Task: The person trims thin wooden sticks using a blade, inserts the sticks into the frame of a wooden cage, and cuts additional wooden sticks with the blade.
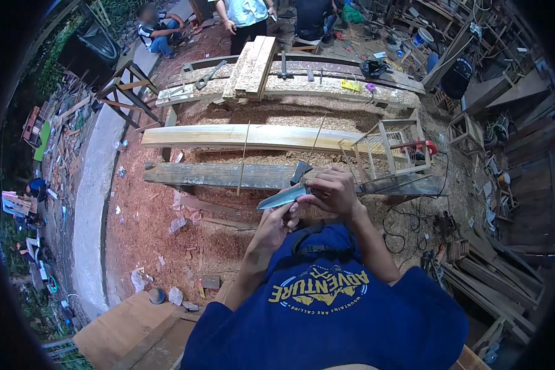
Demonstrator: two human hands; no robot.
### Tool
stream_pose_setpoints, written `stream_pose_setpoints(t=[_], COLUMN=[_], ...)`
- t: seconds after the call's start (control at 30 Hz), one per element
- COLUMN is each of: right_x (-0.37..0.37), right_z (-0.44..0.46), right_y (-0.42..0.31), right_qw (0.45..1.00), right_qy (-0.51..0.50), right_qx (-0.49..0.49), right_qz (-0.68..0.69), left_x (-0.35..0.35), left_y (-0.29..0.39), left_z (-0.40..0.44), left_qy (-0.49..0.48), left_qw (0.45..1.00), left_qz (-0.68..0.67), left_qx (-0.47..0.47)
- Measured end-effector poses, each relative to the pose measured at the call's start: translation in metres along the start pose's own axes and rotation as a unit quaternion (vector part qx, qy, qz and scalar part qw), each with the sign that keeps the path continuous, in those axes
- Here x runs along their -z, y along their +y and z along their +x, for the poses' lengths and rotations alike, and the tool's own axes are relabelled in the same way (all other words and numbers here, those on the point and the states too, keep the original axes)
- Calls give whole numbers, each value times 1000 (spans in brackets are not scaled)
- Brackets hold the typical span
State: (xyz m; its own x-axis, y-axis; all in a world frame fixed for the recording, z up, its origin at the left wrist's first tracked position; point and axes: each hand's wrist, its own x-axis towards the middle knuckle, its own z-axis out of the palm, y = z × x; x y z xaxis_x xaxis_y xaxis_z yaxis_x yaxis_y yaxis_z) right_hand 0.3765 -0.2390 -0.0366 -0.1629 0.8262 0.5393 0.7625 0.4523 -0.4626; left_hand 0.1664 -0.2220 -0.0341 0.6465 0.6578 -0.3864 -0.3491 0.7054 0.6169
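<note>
A flat, grey metal blade [283,198], tapering to the left like a knife, is held level in front of my chest. Fingers of my left hand [274,229] are closed under it, supporting it from below. My right hand [331,188] is closed at its right end, and the fingers hide that end, so I cannot tell if there is a handle. Just beyond the fingers, a dark blocky piece [301,172] like a hammer head is at the edge of the grey wooden beam [222,175].
A long pale plank [246,136] lies beyond the beam, with a slatted wooden frame [396,148] at its right end. Stacked timbers [253,68] cross the far bench. Cables [407,231] and scrap wood [496,283] are on the right. Several people [243,18] are in the background.
</note>
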Motion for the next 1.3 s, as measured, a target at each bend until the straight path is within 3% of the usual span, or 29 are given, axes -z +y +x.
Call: stream_pose_setpoints(t=[0.1,0.17,0.23,0.33,0.53,0.63,0.77,0.93,1.03,1.07,1.13,1.17,1.27,1.3], right_x=[8,25,79,88,30,22,11,16,21,26,25,22,2,-3], right_z=[5,-20,-16,-5,-14,-14,-12,11,8,6,-4,-9,-16,-15], right_y=[16,99,104,76,37,20,6,-4,11,10,11,11,5,3], right_qw=[991,952,936,960,969,984,979,982,992,978,980,981,948,935], right_qy=[132,226,211,178,124,74,72,83,-6,-91,-92,-92,-87,-77], right_qx=[-4,-189,-252,-154,-213,-159,-175,-168,-115,-181,-174,-172,-298,-333], right_qz=[-23,-84,-126,-150,-3,8,76,2,-59,-40,-20,-10,72,95], left_x=[1,10,30,32,14,14,8,1,11,13,3,4,0,-2], left_y=[7,4,-13,-12,-1,0,-5,0,2,7,27,27,30,28], left_z=[-16,-32,-50,-37,9,21,31,25,24,21,13,14,16,19], left_qy=[-4,-1,20,61,97,65,102,100,112,114,120,141,207,261], left_qw=[1000,999,998,996,971,978,944,839,650,643,627,604,502,503], left_qz=[20,30,37,62,159,133,261,498,666,692,736,743,769,730], left_qx=[22,35,46,-16,-148,-145,-172,-194,-348,-308,-224,-252,-337,-382])
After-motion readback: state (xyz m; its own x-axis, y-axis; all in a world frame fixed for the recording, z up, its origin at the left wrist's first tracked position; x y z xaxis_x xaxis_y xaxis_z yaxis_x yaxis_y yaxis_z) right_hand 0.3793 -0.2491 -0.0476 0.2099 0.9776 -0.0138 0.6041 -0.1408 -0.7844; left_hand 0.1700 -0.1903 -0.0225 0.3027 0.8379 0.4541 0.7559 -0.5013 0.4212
